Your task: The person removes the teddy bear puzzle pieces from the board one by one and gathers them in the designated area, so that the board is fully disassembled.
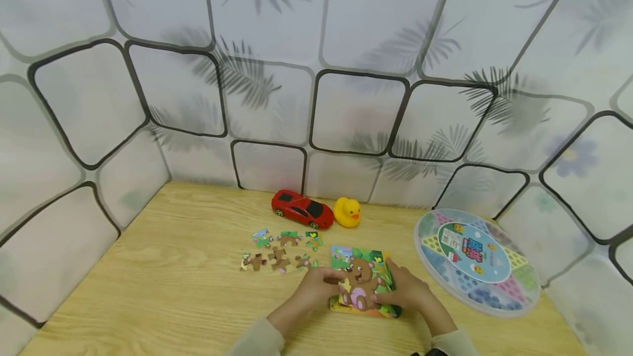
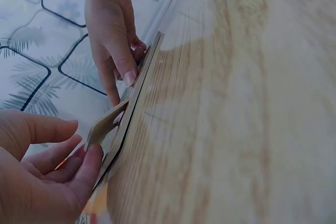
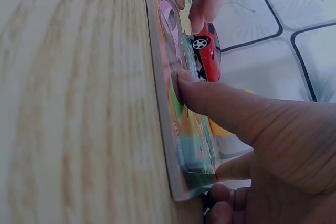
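A bear jigsaw puzzle board (image 1: 362, 312) lies on the table between both hands. At its left side, my left hand (image 1: 316, 285) pinches a flat puzzle piece (image 2: 105, 121) between thumb and fingers. That piece is tilted, its far edge down at the board while the near edge is raised. My right hand (image 1: 409, 288) holds the board's right side. Its thumb (image 3: 197, 85) presses on the printed bear, with the other fingers around the outer edge. Several loose puzzle pieces (image 1: 279, 263) are spread on the wood left of the board.
Behind the loose pieces stand a red toy car (image 1: 303, 210) and a yellow rubber duck (image 1: 348, 213). A round, flat game box (image 1: 475, 251) lies at the right. Patterned cloth walls (image 1: 272, 98) enclose the wooden table (image 1: 173, 279) at the back and sides.
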The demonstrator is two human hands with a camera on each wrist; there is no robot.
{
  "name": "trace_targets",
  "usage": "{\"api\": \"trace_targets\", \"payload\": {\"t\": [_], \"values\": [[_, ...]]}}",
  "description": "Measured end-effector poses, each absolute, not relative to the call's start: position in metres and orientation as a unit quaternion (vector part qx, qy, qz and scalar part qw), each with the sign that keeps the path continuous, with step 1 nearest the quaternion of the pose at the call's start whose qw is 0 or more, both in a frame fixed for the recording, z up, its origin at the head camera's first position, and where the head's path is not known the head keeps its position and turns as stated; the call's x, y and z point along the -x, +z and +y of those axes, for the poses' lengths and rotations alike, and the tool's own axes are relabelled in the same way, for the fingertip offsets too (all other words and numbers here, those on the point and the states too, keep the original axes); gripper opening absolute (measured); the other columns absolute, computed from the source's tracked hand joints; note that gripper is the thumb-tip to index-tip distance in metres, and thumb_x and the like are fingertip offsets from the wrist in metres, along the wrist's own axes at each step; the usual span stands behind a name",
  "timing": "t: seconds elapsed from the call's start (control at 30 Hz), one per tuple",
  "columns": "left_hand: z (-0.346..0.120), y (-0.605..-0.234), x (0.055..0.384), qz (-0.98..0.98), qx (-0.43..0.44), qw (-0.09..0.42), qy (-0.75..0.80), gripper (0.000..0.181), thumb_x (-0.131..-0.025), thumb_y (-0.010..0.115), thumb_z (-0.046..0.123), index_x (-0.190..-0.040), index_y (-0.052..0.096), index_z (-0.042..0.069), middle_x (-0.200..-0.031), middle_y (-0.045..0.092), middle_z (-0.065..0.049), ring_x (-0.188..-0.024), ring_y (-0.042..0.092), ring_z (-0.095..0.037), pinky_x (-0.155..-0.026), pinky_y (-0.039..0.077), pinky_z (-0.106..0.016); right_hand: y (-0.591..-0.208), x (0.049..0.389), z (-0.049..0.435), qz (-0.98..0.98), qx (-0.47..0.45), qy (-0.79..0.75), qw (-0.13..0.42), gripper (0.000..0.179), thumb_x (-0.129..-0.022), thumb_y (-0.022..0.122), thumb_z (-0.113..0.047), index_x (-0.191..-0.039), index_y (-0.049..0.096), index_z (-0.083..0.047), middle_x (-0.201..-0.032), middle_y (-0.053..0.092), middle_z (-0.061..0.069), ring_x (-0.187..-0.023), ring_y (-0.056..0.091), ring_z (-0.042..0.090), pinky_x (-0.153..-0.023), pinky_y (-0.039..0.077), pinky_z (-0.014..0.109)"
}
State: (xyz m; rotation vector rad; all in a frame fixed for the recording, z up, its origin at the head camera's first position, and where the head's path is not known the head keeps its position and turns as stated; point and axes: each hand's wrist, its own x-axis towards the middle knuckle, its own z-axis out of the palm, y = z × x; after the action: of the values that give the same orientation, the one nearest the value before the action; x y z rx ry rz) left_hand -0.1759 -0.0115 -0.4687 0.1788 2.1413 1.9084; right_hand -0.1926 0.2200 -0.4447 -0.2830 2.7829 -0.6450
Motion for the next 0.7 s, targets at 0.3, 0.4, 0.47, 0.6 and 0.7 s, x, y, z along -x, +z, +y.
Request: {"api": "trace_targets", "payload": {"t": [0.3, 0.4, 0.47, 0.6, 0.7], "values": [[-0.009, -0.471, 0.176, 0.715, -0.038, 0.123, 0.687, 0.023, -0.079, 0.067, -0.003, -0.102, 0.069, -0.003, -0.091, 0.067, -0.008, -0.08, 0.058, -0.013, -0.074, 0.052, -0.027, -0.446, 0.194, 0.22, 0.961, 0.094, -0.221, 0.137, 0.108, -0.069, 0.08, -0.048, -0.142, 0.027, 0.011, -0.129, 0.043, 0.039, -0.116, 0.046, 0.052, -0.089, 0.041, 0.066], [-0.005, -0.47, 0.175, 0.715, -0.014, 0.099, 0.692, 0.02, -0.077, 0.069, -0.003, -0.097, 0.07, -0.002, -0.093, 0.067, -0.006, -0.083, 0.058, -0.014, -0.075, 0.052, -0.027, -0.447, 0.194, 0.22, 0.961, 0.093, -0.223, 0.138, 0.108, -0.069, 0.08, -0.049, -0.143, 0.027, 0.011, -0.13, 0.043, 0.039, -0.115, 0.047, 0.051, -0.089, 0.041, 0.066], [-0.002, -0.469, 0.174, 0.718, -0.003, 0.084, 0.691, 0.019, -0.075, 0.07, -0.004, -0.094, 0.07, -0.002, -0.093, 0.067, -0.006, -0.083, 0.058, -0.014, -0.073, 0.053, -0.027, -0.447, 0.194, 0.22, 0.96, 0.092, -0.225, 0.138, 0.108, -0.069, 0.08, -0.049, -0.143, 0.027, 0.01, -0.13, 0.042, 0.038, -0.116, 0.046, 0.051, -0.089, 0.041, 0.066], [0.002, -0.468, 0.173, 0.723, 0.003, 0.065, 0.688, 0.021, -0.071, 0.07, -0.008, -0.091, 0.07, -0.003, -0.093, 0.068, -0.008, -0.08, 0.06, -0.014, -0.07, 0.055, -0.026, -0.447, 0.194, 0.221, 0.96, 0.091, -0.224, 0.139, 0.108, -0.07, 0.08, -0.049, -0.143, 0.027, 0.01, -0.132, 0.041, 0.039, -0.117, 0.045, 0.052, -0.09, 0.04, 0.067], [0.002, -0.467, 0.172, 0.725, 0.005, 0.059, 0.686, 0.022, -0.07, 0.07, -0.011, -0.09, 0.07, -0.003, -0.093, 0.069, -0.009, -0.078, 0.06, -0.014, -0.069, 0.055, -0.026, -0.448, 0.194, 0.221, 0.961, 0.091, -0.223, 0.139, 0.108, -0.07, 0.08, -0.049, -0.143, 0.027, 0.01, -0.131, 0.041, 0.039, -0.117, 0.045, 0.052, -0.089, 0.04, 0.067]]}}
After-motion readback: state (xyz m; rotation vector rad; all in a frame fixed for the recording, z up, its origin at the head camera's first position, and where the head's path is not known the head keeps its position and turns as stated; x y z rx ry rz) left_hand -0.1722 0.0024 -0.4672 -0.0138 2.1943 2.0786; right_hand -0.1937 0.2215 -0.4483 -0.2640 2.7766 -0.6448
